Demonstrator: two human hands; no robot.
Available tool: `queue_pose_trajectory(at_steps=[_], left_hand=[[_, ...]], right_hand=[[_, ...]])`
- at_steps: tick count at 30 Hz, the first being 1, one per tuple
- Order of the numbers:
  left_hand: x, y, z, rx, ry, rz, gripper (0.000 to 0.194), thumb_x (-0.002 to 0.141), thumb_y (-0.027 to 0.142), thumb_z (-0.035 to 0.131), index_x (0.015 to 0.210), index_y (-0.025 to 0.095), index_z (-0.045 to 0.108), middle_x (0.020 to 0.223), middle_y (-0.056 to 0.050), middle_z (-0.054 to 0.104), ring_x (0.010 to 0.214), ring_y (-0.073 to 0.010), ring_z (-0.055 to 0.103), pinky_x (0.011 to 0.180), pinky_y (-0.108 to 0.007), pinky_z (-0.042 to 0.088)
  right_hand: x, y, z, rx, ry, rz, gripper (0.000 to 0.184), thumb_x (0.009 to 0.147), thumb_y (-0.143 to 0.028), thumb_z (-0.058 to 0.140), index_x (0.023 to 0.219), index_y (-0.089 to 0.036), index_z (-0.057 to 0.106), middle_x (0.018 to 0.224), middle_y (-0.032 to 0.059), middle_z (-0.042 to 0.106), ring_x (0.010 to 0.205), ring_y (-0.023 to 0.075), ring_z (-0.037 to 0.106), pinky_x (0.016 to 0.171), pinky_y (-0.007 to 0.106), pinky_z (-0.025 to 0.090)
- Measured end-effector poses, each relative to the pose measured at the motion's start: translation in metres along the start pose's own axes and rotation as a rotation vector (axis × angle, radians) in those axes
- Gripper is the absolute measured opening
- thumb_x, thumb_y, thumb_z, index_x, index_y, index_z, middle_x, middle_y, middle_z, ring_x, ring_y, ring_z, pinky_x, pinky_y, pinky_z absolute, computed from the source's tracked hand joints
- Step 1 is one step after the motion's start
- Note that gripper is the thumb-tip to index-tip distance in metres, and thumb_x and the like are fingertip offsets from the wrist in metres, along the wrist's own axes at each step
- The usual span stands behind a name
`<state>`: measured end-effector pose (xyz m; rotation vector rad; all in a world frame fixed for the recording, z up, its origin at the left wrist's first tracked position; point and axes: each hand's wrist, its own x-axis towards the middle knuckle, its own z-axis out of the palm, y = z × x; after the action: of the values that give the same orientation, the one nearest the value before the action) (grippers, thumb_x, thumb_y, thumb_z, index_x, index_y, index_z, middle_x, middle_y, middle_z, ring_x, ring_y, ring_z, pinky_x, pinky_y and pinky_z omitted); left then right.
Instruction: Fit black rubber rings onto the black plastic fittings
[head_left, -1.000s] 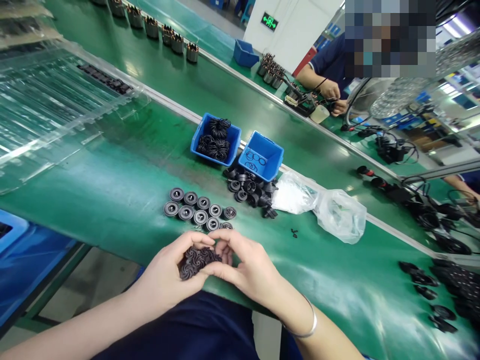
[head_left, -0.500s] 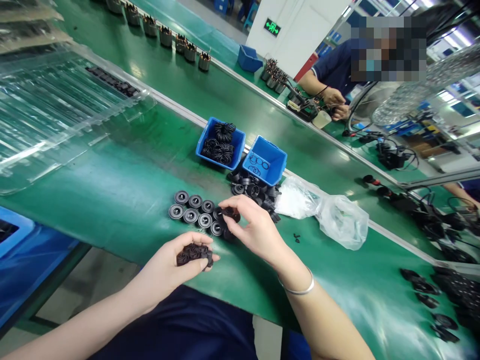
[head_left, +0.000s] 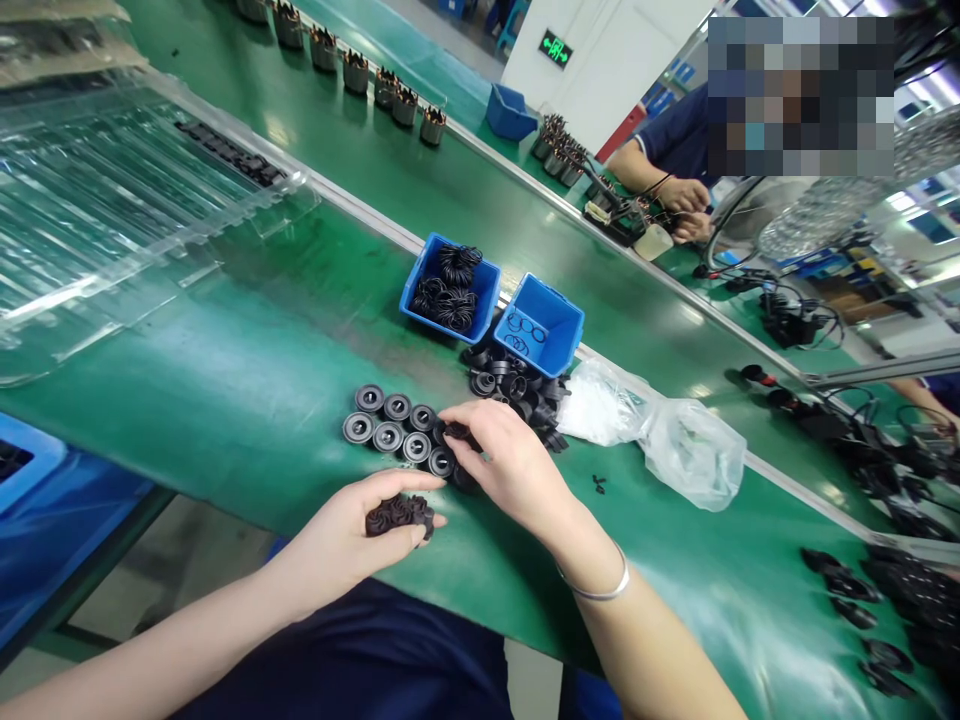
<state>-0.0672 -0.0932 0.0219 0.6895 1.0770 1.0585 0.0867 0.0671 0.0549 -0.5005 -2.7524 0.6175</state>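
Observation:
In my left hand (head_left: 375, 520) lies a bunch of small black finned wheels (head_left: 399, 514), held between thumb and fingers near the table's front edge. My right hand (head_left: 501, 455), with a bracelet at the wrist, pinches a small black part (head_left: 456, 431) whose shape is mostly covered by the fingers. It hangs over the right end of two rows of round black caps (head_left: 388, 437), which stand close together on the green table. My right hand hides some of the caps. Just behind it lies a heap of black plastic parts (head_left: 517, 388).
One blue bin (head_left: 411, 312) holds black rings; another blue bin (head_left: 566, 345) holds several thin rings. Plastic bags (head_left: 694, 455) lie to the right, near tiny black bits (head_left: 598, 484). Clear trays (head_left: 97, 230) stand left. Across the bench a co-worker's hands (head_left: 688, 207) handle parts.
My left hand has moved slightly right, closer to my right hand, still holding the finned wheels. My right hand stays at the end of the cap rows. The whole view has shifted a little.

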Motion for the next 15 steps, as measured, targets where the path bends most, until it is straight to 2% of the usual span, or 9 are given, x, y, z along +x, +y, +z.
queue_pose_trajectory(at_steps=[7,10,12,13,15], left_hand=[[0.002,-0.001,-0.001,0.011,0.007,0.003,0.038,0.089,0.024,0.064,0.126,0.026,0.061,0.128,-0.005,0.066,0.113,-0.0248,0.069,0.098,-0.036,0.053],[0.001,-0.003,-0.003,0.006,0.000,-0.023,0.035,0.089,0.024,0.064,0.124,0.023,0.060,0.118,-0.006,0.071,0.113,-0.0248,0.068,0.098,-0.036,0.051],[-0.001,-0.003,-0.004,-0.032,-0.007,-0.036,0.030,0.090,0.025,0.064,0.119,0.022,0.061,0.113,-0.007,0.073,0.113,-0.0250,0.067,0.098,-0.037,0.051],[-0.002,-0.003,-0.004,-0.062,-0.012,-0.036,0.028,0.090,0.026,0.065,0.117,0.021,0.061,0.112,-0.007,0.073,0.113,-0.0250,0.067,0.098,-0.036,0.051],[-0.005,-0.001,-0.004,-0.137,-0.016,-0.015,0.026,0.089,0.026,0.066,0.114,0.022,0.061,0.112,-0.006,0.071,0.112,-0.0238,0.066,0.097,-0.035,0.050]], right_hand=[[0.002,0.003,-0.004,-0.022,-0.015,0.005,0.023,0.097,-0.020,0.057,0.121,-0.018,0.056,0.112,0.0099,0.066,0.106,0.0231,0.061,0.094,0.043,0.049],[-0.001,-0.006,-0.018,-0.008,0.097,0.046,0.027,0.095,-0.022,0.061,0.121,-0.019,0.056,0.118,0.0115,0.062,0.109,0.0229,0.059,0.095,0.041,0.050],[-0.007,-0.017,-0.026,0.023,0.170,0.081,0.027,0.094,-0.022,0.063,0.120,-0.019,0.057,0.112,0.0097,0.063,0.101,0.0205,0.059,0.090,0.038,0.051],[-0.011,-0.023,-0.028,0.065,0.151,0.088,0.029,0.093,-0.023,0.065,0.121,-0.020,0.056,0.108,0.0081,0.063,0.096,0.0191,0.060,0.087,0.036,0.052],[-0.018,-0.037,-0.026,0.176,-0.006,0.080,0.041,0.090,-0.031,0.070,0.126,-0.020,0.054,0.102,0.0057,0.064,0.090,0.0179,0.060,0.083,0.034,0.052]])
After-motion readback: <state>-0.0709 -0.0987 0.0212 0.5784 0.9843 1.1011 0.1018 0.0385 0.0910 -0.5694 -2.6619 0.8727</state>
